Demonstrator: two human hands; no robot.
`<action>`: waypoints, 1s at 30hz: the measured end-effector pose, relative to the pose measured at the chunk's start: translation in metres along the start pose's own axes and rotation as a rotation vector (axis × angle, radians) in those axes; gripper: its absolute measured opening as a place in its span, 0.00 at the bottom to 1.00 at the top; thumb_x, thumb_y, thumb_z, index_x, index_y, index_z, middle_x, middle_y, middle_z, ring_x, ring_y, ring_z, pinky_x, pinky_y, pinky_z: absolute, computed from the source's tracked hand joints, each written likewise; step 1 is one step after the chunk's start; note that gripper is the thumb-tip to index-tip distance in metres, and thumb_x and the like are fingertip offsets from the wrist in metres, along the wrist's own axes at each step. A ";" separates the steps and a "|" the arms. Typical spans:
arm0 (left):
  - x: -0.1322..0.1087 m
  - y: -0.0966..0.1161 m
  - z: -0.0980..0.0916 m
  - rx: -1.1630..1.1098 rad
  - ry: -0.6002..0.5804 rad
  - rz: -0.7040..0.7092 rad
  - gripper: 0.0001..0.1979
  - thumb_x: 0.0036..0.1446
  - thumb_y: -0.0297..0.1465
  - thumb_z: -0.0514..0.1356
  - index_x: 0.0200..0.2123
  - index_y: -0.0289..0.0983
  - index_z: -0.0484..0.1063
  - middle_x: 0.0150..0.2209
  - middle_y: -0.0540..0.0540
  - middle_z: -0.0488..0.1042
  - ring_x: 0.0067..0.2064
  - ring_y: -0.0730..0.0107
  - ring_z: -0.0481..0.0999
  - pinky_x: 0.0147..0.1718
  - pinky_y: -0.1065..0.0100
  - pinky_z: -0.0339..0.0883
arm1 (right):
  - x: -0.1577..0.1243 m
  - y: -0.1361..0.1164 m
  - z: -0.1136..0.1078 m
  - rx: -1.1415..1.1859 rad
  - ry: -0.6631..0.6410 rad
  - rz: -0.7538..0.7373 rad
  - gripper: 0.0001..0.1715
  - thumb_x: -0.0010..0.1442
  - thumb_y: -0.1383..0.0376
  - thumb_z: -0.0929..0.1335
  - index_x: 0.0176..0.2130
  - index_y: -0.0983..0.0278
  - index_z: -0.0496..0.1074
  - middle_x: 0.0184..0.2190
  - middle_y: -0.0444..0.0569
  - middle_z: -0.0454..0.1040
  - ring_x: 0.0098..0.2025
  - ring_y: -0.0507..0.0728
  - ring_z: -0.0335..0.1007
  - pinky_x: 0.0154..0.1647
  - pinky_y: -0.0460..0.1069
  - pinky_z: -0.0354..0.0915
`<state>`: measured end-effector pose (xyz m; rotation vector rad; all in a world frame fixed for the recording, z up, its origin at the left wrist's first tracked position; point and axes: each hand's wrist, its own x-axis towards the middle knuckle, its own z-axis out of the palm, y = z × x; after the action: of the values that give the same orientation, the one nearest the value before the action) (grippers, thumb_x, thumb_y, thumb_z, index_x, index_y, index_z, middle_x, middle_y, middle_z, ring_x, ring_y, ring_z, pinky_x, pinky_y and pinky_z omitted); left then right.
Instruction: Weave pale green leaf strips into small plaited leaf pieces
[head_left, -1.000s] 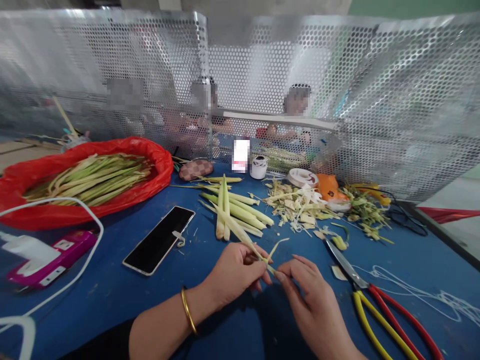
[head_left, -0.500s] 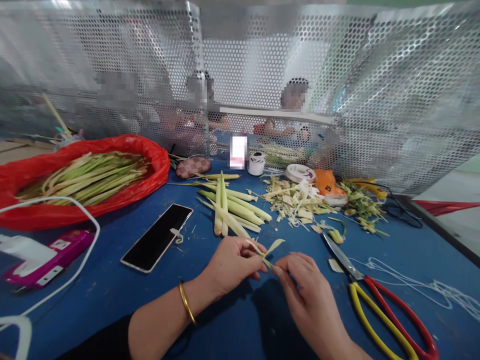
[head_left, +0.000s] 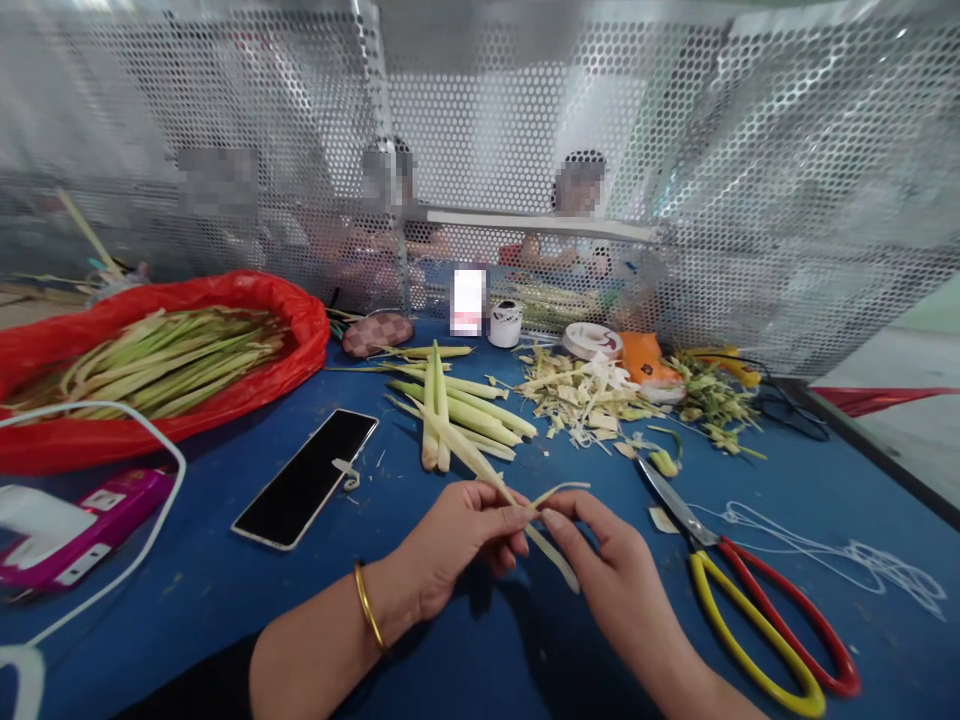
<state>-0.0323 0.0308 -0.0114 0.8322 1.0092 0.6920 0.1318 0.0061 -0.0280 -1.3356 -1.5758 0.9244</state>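
Observation:
My left hand (head_left: 457, 545), with a gold bangle at the wrist, is closed around a long pale green stalk (head_left: 469, 458) that runs up and to the left across the blue table (head_left: 225, 600). My right hand (head_left: 611, 575) pinches a thin strip (head_left: 561, 490) peeling off the stalk near my left fingertips. A loose end of the stalk hangs below between the two hands. Just beyond them lies a small pile of trimmed stalks (head_left: 457, 405).
A red bag of green stalks (head_left: 161, 360) lies at the left. A black phone (head_left: 307, 475) lies near my left hand. Red and yellow scissors (head_left: 750, 600) and white string (head_left: 847, 560) lie at the right. Trimmings (head_left: 592, 395) and tape rolls sit before a perforated metal screen; people sit behind it.
My right hand has pulled the thin strip further away from the stalk, which now curls up between the hands. The view has shifted slightly right and down.

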 end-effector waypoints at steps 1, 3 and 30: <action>0.000 0.000 0.000 0.011 -0.022 -0.019 0.16 0.46 0.40 0.68 0.33 0.33 0.74 0.21 0.51 0.72 0.19 0.81 0.67 0.19 0.78 0.59 | 0.001 -0.001 0.000 0.091 0.013 0.054 0.14 0.60 0.56 0.66 0.30 0.62 0.73 0.32 0.47 0.75 0.37 0.56 0.69 0.40 0.48 0.61; -0.001 -0.001 0.001 0.023 -0.064 -0.045 0.19 0.48 0.45 0.65 0.31 0.33 0.73 0.22 0.49 0.73 0.18 0.81 0.66 0.18 0.77 0.57 | 0.004 -0.002 0.000 0.257 0.041 0.160 0.16 0.56 0.54 0.68 0.26 0.63 0.72 0.33 0.48 0.75 0.38 0.57 0.69 0.41 0.48 0.62; -0.008 -0.011 0.011 0.448 -0.145 0.096 0.14 0.53 0.35 0.57 0.19 0.34 0.70 0.16 0.54 0.64 0.17 0.81 0.54 0.19 0.73 0.46 | -0.002 -0.009 -0.001 -0.007 0.007 0.022 0.10 0.56 0.63 0.69 0.24 0.62 0.71 0.24 0.43 0.72 0.30 0.54 0.68 0.33 0.47 0.62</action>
<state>-0.0236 0.0157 -0.0137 1.3090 1.0116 0.4817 0.1296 0.0029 -0.0191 -1.3622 -1.5636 0.9268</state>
